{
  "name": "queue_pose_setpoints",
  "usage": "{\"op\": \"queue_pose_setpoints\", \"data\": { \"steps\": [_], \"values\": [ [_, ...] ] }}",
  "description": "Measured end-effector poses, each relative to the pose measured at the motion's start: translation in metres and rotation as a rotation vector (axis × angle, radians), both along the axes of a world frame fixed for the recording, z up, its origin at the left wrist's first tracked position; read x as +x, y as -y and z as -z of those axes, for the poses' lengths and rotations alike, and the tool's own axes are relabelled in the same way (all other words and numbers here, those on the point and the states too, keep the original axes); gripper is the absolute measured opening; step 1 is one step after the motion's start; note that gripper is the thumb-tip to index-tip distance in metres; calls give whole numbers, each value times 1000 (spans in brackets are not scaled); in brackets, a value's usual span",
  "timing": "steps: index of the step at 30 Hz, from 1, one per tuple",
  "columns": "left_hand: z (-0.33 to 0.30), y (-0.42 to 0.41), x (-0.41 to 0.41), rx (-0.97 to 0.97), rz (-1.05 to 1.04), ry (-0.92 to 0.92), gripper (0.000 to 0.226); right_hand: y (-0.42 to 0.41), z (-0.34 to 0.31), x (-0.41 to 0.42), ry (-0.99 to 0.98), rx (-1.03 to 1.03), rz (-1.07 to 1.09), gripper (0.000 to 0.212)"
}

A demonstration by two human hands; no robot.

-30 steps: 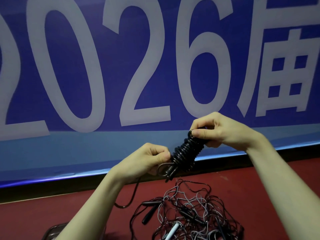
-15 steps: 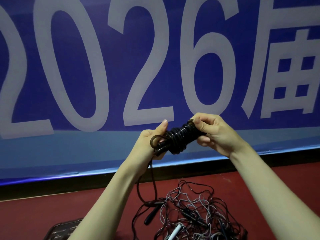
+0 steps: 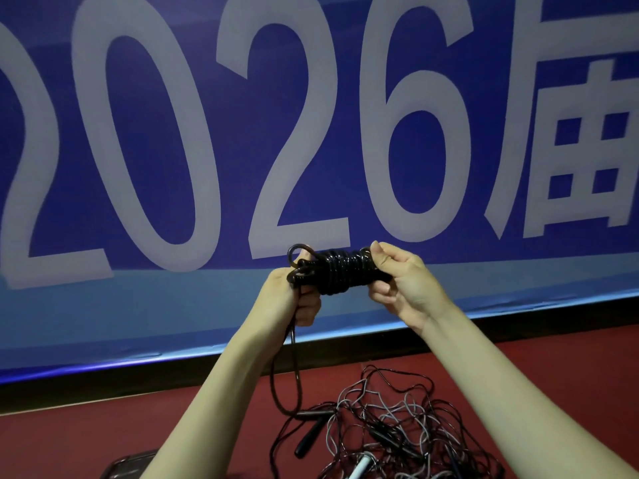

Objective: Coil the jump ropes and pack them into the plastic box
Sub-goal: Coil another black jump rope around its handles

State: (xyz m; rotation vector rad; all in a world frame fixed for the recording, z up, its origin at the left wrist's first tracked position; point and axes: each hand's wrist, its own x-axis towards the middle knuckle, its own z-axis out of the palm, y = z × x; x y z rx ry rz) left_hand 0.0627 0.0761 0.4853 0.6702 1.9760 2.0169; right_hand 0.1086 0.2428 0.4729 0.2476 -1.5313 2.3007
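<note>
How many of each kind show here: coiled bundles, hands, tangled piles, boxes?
Bundles: 1, the coiled black rope bundle.
Hands: 2, the left hand and right hand, each gripping one end of it.
Piles: 1, the tangled pile of loose ropes on the red floor; its ropes cannot be counted.
Boxes: 1, the plastic box, only partly in view.
Total: 5.

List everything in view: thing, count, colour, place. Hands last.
coiled rope bundle: one, black, held up between both hands, a strand hanging down
rope pile: one tangle, black and grey, on the red floor
loose handle: one, black, at the pile's left edge
plastic box: one, clear, bottom left, partly hidden
banner: one, blue, white "2026", behind
left hand: grips the bundle's left end
right hand: grips its right end
</note>
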Motion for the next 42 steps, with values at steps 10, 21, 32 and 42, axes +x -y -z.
{"op": "queue_pose_setpoints", "data": {
  "steps": [10, 21, 32, 42],
  "values": [
    [12, -1, 12, -779, -467, -809, 23, 5, 1, -9, 82, -137, 337, 18],
    [-6, 1, 24, -1165, -600, -1154, 16, 3, 0, 2, -335, 686, 949, 19],
    [-8, 32, -6, -855, -596, -1782, 6, -10, -23, 23, -228, 1036, 630, 18],
    [5, 39, -11, -269, 99, -734, 21, -27, -19, 30, -52, 777, 76, 24]
  ]
}}
